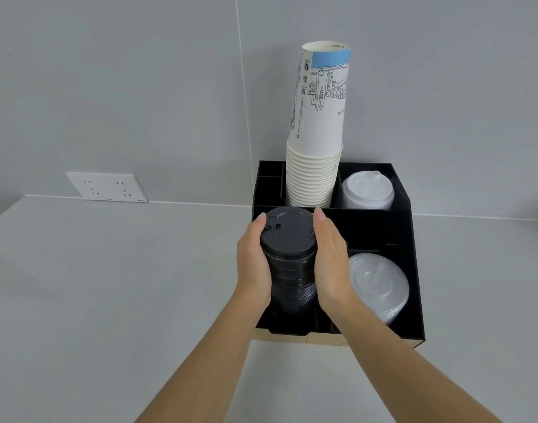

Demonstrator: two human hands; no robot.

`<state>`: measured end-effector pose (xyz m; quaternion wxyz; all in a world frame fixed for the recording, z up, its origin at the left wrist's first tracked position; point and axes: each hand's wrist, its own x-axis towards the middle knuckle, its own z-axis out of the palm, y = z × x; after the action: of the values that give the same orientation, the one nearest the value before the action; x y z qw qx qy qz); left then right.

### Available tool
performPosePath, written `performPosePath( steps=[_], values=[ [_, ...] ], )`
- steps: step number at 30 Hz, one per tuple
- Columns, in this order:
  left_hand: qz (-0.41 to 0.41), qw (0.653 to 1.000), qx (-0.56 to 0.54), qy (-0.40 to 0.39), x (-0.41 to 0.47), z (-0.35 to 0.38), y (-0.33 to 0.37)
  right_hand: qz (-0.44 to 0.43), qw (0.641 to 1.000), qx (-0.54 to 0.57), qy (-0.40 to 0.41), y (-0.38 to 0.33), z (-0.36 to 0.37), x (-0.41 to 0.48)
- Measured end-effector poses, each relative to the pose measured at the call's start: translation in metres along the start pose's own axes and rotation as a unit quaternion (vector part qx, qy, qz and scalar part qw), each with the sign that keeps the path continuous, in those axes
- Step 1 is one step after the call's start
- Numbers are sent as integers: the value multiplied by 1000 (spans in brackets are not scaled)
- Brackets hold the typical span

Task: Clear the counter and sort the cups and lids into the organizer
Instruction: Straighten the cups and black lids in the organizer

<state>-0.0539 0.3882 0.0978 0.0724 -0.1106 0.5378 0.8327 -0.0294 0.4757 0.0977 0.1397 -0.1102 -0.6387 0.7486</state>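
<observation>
A black organizer [412,270] stands on the grey counter against the wall. A stack of black lids [289,257] sits in its front left compartment. My left hand [252,264] presses the stack's left side and my right hand [331,264] its right side, fingers flat against it. A tall stack of white paper cups [316,132], upside down with a blue band and line drawing on the top one, rises from the back middle compartment. White lids [368,190] fill the back right compartment. Clear lids [379,282] lie in the front right compartment.
Small narrow slots [269,178] at the organizer's back left hold nothing visible. A white wall socket [107,187] sits low on the wall to the left. The grey counter [109,285] stretches bare to the left and in front of the organizer.
</observation>
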Motion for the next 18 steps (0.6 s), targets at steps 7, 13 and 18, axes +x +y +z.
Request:
performPosePath(
  steps=[7,13,18],
  values=[
    [10,1000,8,-11,1,1,0,16,1000,19,3,-1,-1,0],
    [-12,1000,24,-1,2,2,1,37,999,19,27,-2,1,1],
    [-20,999,35,16,0,6,1,43,998,26,39,-1,2,1]
  ],
)
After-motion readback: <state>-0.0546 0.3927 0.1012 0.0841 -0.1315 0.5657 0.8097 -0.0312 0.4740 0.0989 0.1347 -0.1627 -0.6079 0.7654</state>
